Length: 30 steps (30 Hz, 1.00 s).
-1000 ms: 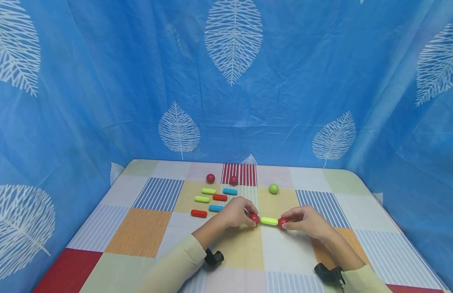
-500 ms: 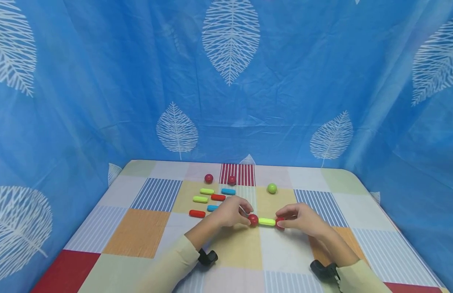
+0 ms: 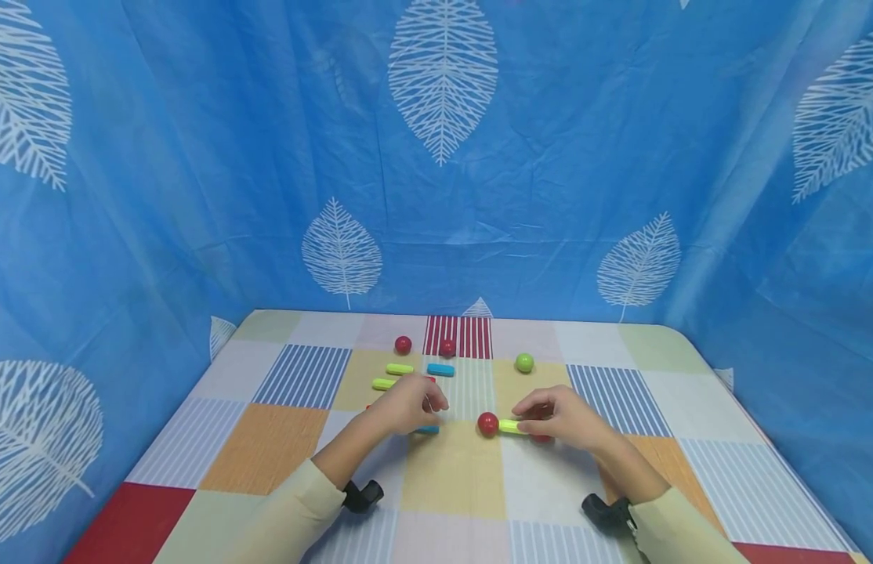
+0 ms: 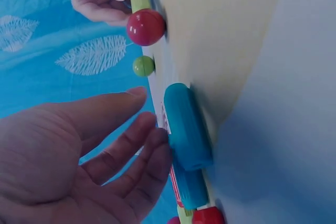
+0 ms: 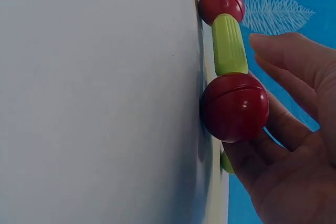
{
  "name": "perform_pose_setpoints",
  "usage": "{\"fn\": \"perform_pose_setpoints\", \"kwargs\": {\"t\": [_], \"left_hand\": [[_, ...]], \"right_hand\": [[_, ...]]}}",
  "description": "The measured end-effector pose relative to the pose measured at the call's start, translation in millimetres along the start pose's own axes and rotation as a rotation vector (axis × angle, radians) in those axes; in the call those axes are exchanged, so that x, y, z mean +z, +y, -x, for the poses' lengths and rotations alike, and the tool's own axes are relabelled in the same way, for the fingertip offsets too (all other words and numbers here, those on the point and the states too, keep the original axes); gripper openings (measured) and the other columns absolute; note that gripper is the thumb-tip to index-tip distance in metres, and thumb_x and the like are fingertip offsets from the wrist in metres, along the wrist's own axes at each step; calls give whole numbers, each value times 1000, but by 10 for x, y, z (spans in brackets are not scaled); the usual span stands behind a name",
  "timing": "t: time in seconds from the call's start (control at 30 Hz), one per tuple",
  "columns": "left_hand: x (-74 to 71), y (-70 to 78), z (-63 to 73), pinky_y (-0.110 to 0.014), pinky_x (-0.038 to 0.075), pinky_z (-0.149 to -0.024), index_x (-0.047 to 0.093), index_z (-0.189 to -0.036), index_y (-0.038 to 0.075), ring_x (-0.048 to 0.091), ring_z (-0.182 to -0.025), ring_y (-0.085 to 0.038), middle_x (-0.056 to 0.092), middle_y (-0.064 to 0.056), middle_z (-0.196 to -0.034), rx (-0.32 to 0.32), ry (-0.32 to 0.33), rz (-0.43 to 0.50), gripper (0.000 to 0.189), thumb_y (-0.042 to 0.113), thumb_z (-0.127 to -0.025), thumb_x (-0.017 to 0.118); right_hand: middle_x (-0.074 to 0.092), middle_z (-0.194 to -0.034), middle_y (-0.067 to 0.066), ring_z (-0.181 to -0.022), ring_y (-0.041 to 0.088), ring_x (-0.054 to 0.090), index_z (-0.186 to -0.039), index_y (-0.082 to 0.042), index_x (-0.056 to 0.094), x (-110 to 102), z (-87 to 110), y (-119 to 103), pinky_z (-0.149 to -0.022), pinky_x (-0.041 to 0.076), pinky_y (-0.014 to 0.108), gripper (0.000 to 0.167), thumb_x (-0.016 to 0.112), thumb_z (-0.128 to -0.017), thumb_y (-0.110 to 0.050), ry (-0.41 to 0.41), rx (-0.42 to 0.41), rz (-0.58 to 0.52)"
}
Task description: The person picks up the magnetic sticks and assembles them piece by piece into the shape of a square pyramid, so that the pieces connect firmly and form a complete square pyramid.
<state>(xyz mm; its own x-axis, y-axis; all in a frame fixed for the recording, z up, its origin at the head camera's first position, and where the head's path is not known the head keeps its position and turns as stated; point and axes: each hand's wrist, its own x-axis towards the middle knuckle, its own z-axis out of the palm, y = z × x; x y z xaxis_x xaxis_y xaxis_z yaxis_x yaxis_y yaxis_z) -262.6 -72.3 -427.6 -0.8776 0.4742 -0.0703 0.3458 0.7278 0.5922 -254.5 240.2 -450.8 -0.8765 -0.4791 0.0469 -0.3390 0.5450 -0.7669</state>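
Note:
My left hand hovers with loosely bent fingers beside a blue plastic stick on the table, thumb and fingertips apart; it holds nothing. A second blue stick shows just behind that one. My right hand lies around the right end of a joined piece: a yellow-green stick between a near red ball and a far red ball. In the right wrist view its thumb stands slightly apart from the stick, with the other fingers behind the near ball; whether they touch is unclear.
Farther back lie two red balls, a green ball, another blue stick and yellow-green sticks. Red sticks are mostly covered by my left hand. A patchwork cloth covers the table; blue curtains surround it.
My left hand has let go of the left red ball and moved left toward the loose sticks. My right hand has shifted slightly left along the joined piece, and its thumb has come off the ball.

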Motion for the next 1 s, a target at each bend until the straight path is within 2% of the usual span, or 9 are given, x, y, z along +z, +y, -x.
{"fn": "perform_pose_setpoints", "kwargs": {"t": [0.2, 0.47, 0.7, 1.0], "left_hand": [[15, -11, 85, -27, 59, -81, 79, -106, 14, 62, -84, -9, 74, 5, -95, -36, -30, -67, 23, 14, -84, 85], [40, -71, 158, -32, 60, -85, 79, -106, 10, 59, -79, -10, 75, 2, -94, -10, -25, -104, 23, 7, -84, 84], [45, -96, 177, -30, 60, -83, 79, -104, 11, 59, -77, -10, 73, 4, -89, -12, -21, -93, 21, 6, -84, 83], [44, -124, 162, -26, 57, -78, 80, -98, 12, 58, -75, -10, 72, 6, -84, -6, -20, -61, 15, 8, -84, 83]], "right_hand": [[78, -100, 4, -80, 7, 65, -101, -13, 80, 9, -50, -33, -70, 57, 22, 13, 80, -88, -14, -35, -9, -5], [78, -98, 7, -82, 9, 69, -100, -10, 79, 33, -121, -46, -67, 59, 24, 13, 81, -87, -12, -85, -42, -41], [76, -90, 1, -73, 10, 62, -98, -15, 78, 36, -151, -73, -61, 56, 26, 13, 82, -86, -12, -119, -31, 12], [73, -95, -1, -81, 14, 59, -100, -16, 74, 38, -170, -100, -72, 53, 25, 12, 78, -89, -11, -93, 8, 66]]}}
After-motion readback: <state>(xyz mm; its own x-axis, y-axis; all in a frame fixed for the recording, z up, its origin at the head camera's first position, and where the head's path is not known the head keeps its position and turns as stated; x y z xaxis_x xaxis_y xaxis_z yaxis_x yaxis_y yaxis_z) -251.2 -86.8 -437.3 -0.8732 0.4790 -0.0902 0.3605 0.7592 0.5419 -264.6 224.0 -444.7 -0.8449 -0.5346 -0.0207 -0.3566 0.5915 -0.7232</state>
